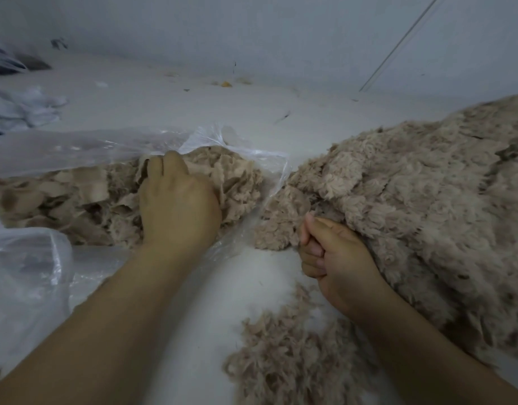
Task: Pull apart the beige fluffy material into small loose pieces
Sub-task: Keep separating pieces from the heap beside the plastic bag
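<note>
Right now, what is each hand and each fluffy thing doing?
left hand: reaching into the bag, fingers curled into the fluff
right hand: gripping the big pile's edge
clear plastic bag: open, holding beige pieces
big fluffy pile: heaped, clumped together
loose pieces: scattered on the white surface

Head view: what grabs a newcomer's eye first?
The big beige fluffy mound filling the right side, with the right hand gripping its near edge. Left of it, the left hand digs into scraps inside a clear plastic bag. A loose torn pile lies bottom centre.
</note>
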